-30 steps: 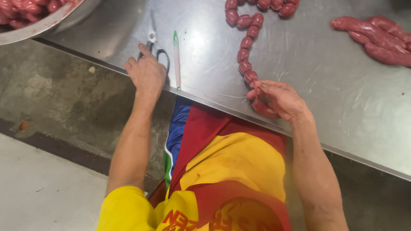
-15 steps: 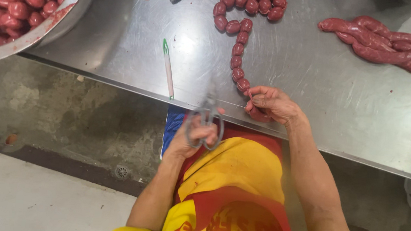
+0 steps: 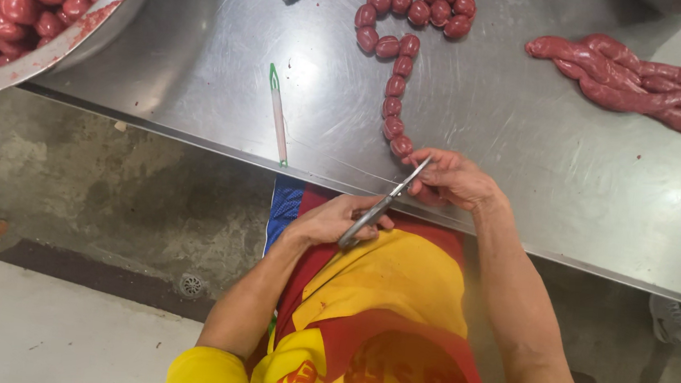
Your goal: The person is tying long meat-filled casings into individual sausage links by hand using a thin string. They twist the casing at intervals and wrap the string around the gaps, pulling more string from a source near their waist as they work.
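Stainless steel covers the long worktable (image 3: 525,150), its near edge running slantwise above a stained concrete floor with a small round drain (image 3: 191,286). Nearest the viewer is the person's yellow and red apron (image 3: 395,319), with both bare forearms reaching forward from yellow sleeves. At the table's edge the left hand (image 3: 336,220) is closed around the handles of a pair of metal scissors (image 3: 383,203), whose blades point up and to the right toward the other hand; how far apart the blades stand cannot be made out. The right hand (image 3: 452,179) rests on the table edge with fingers curled and pinched around the near end of a chain of small red sausage links (image 3: 396,98). That chain runs almost straight away from the right hand, its long axis pointing from the edge toward the back of the table, then curls into a loop and a cluster at the far end. The scissor tips sit right at the pinched end, so the right hand is the nearer to the chain. Left of the chain lies a thin white and green pen-like stick (image 3: 279,116). Further left a large metal bowl (image 3: 92,26) holds many separate red links. To the far right lie long, untied ropes of sausage (image 3: 653,91).
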